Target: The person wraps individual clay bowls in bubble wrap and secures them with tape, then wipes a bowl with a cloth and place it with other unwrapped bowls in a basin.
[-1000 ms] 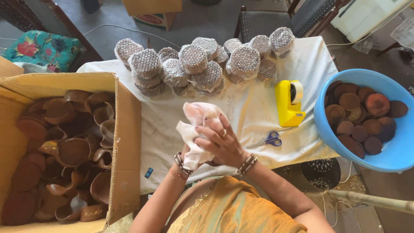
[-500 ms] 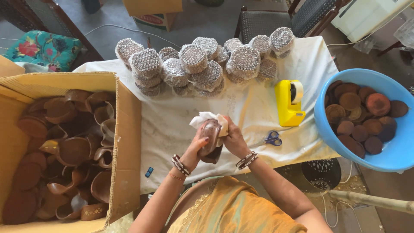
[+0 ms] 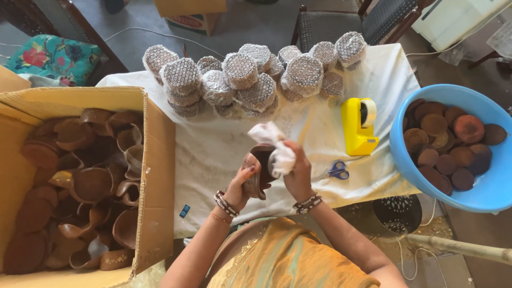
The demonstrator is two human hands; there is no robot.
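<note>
Left hand (image 3: 241, 186) fingers wrapped round brown clay lamp (image 3: 257, 169); right hand (image 3: 297, 173) fingers pinching white cloth (image 3: 276, 149) inside it, scissors (image 3: 336, 170) just beside on counter (image 3: 213, 146).

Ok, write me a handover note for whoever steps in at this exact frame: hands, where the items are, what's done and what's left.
Left hand: holds a brown clay cup tilted over the table.
Right hand: presses a white cloth into the cup's mouth.
Cardboard box, left side: full of bare clay cups.
Wrapped bundles: about a dozen stacked at the far table edge, done.
Blue tub, right side: round brown clay pieces.
Yellow tape dispenser and scissors: on the tablecloth, untouched.
Left: this cup is unwrapped; the box remains full.
</note>
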